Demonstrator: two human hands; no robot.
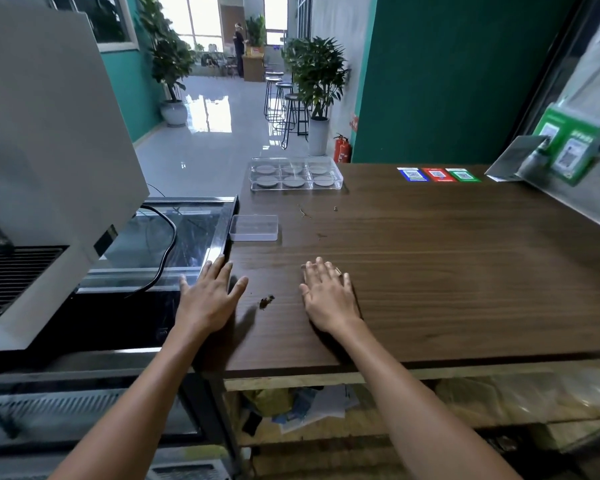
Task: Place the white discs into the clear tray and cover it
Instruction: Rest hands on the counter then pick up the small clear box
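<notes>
A clear compartment tray [338, 177] sits at the far left corner of the brown wooden table [447, 265]. Several white discs [295, 182] lie in its compartments, one in each. A smaller clear plastic box [253, 227] lies nearer, at the table's left edge. My left hand [210, 292] rests flat with straight fingers over the table's left edge, holding nothing. My right hand [328, 292] lies flat on the table, fingers spread, also holding nothing. Both hands are well short of the tray.
A white machine [49, 150] and a glass-topped cabinet [184, 233] with a black cable stand left of the table. Small brown crumbs [266, 301] lie between my hands. Three QR code cards [439, 175] lie at the far edge. A slanted panel [568, 157] with green stickers stands right.
</notes>
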